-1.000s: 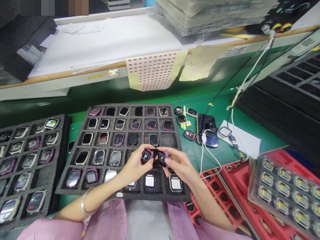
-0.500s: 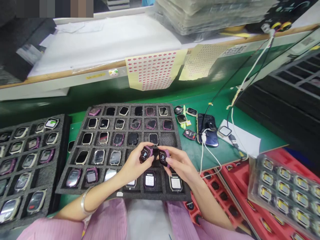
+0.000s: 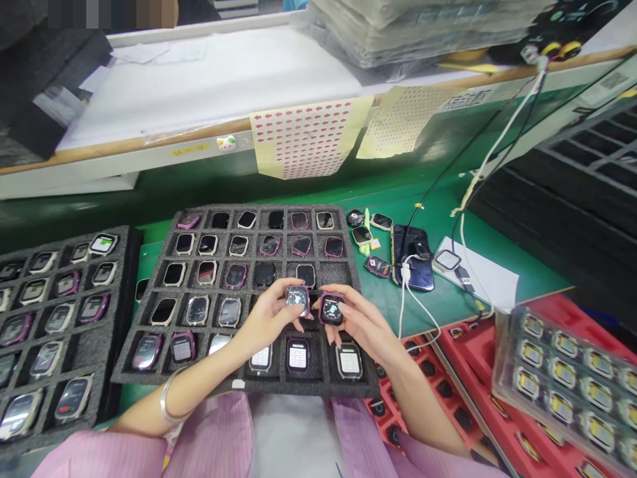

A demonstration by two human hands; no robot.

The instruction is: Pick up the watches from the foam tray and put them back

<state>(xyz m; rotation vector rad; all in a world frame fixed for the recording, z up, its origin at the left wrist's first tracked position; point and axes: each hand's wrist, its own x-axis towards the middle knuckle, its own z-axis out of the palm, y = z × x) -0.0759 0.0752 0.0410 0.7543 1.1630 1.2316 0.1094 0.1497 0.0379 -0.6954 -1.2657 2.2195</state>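
Note:
Two purple-framed smartwatches without straps are held up side by side over a grey foam tray (image 3: 199, 380). My left hand (image 3: 271, 315) grips the left smartwatch (image 3: 297, 300), its thumb on the lit screen. In my right hand (image 3: 365, 325) is the right smartwatch (image 3: 332, 309), its screen also lit, with the thumb at its right edge. Beneath them, the tray's compartments hold many watch bodies with silver, black or purple frames. Along the front row, a purple watch (image 3: 297, 355) and a silver watch (image 3: 350, 360) show white list screens. My hands partly cover the fourth row.
To the left stands a second foam tray (image 3: 130, 265) of watches. On the green bench at right lie a phone (image 3: 414, 265), a white cable (image 3: 423, 312) and several loose watches. Red trays (image 3: 460, 352) and a clear blister tray (image 3: 507, 378) of parts sit lower right.
Both smartwatches have been turned so their screens face up toward me more squarely. The left watch's screen now looks brighter. Both hands stay over the same part of the tray.

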